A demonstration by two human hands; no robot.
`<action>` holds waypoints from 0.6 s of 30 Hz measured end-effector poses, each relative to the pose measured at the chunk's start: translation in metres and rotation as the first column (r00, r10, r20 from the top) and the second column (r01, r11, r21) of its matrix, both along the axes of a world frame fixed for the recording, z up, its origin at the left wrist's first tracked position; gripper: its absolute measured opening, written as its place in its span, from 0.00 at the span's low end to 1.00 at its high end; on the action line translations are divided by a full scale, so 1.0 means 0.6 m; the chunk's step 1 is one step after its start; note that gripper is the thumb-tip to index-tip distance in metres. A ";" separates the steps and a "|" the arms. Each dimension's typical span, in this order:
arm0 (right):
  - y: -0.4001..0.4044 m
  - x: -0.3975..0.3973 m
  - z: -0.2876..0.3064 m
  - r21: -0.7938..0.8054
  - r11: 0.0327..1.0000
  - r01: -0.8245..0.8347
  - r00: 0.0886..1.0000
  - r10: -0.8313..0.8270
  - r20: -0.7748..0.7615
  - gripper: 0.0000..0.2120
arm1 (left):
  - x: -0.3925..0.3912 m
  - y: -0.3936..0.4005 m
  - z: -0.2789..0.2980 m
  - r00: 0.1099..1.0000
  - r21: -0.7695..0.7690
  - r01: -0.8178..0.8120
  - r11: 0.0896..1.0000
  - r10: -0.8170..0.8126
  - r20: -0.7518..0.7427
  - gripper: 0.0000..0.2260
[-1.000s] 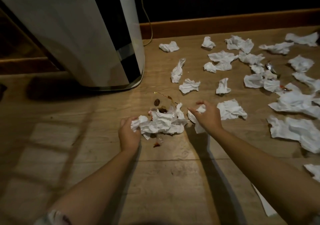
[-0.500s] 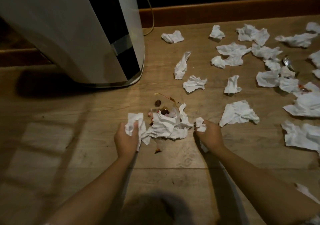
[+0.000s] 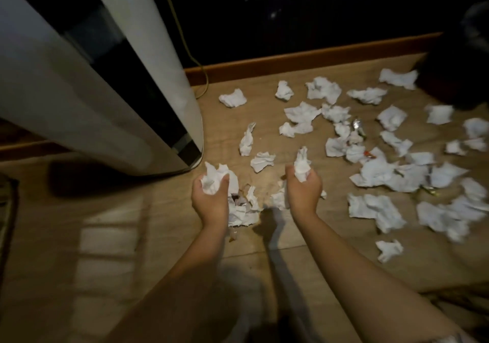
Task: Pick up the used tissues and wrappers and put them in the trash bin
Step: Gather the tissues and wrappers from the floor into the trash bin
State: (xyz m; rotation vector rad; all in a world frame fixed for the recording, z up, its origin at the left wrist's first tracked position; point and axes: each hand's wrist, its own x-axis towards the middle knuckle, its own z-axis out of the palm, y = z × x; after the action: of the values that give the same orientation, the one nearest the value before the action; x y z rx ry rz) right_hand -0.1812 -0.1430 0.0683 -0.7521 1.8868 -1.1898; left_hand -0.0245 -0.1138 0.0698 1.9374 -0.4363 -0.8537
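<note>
My left hand (image 3: 211, 200) grips a crumpled white tissue (image 3: 214, 177) just above the wooden floor. My right hand (image 3: 303, 192) grips another crumpled tissue (image 3: 302, 163), raised a little off the floor. Between and under both hands lies a small heap of tissues with wrappers (image 3: 244, 210). Several more crumpled tissues (image 3: 386, 172) are scattered to the right, with a shiny wrapper (image 3: 356, 125) and a red-orange wrapper (image 3: 368, 153) among them. The tall white trash bin (image 3: 87, 99) stands at the left, just beyond my left hand.
A wooden baseboard (image 3: 304, 61) runs along the dark back wall. A yellow cable (image 3: 195, 59) hangs down behind the bin. A dark object (image 3: 460, 59) sits at the far right edge. A dark edge (image 3: 8, 210) shows at the far left.
Both hands have closed round tissues and lifted them off the floor heap. The view has swung so more scattered tissues show at the right.
</note>
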 end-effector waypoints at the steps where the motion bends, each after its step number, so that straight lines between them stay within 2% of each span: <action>1: -0.004 -0.002 0.054 -0.015 1.000 0.021 1.000 -0.021 0.011 0.05 | -0.015 -0.009 0.051 1.000 -0.005 0.015 1.000 -0.015 -0.027 0.21; 5: -0.006 -0.025 0.277 -0.091 0.993 0.075 0.996 -0.071 0.050 0.06 | -0.081 -0.035 0.278 0.989 -0.069 0.104 0.992 -0.111 -0.095 0.15; 6: -0.004 -0.033 0.333 -0.111 0.990 0.089 0.995 -0.083 0.058 0.07 | -0.098 -0.038 0.338 0.985 -0.076 0.116 0.990 -0.125 -0.123 0.17; 9: 0.008 -0.063 0.501 -0.144 0.982 0.121 0.991 -0.113 0.069 0.08 | -0.145 -0.041 0.510 0.959 -0.097 0.170 0.981 -0.187 -0.215 0.30; 12: 0.013 -0.100 0.639 -0.178 0.969 0.169 0.980 -0.146 0.137 0.09 | -0.190 -0.042 0.650 0.930 -0.142 0.230 0.963 -0.260 -0.260 0.33; 15: 0.011 -0.147 0.742 -0.178 0.947 0.267 0.953 -0.232 0.194 0.13 | -0.243 -0.054 0.750 0.888 -0.193 0.301 0.934 -0.348 -0.299 0.24; 18: 0.003 -0.203 0.818 -0.197 0.916 0.351 0.926 -0.307 0.221 0.26 | -0.304 -0.069 0.828 0.851 -0.252 0.365 0.896 -0.431 -0.301 0.11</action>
State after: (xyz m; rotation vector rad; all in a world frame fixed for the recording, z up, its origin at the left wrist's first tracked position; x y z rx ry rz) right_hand -0.3028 -0.1415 0.5589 -0.4294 1.7806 -1.6577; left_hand -0.2069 -0.1553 0.5666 1.4970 -0.6910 -1.3528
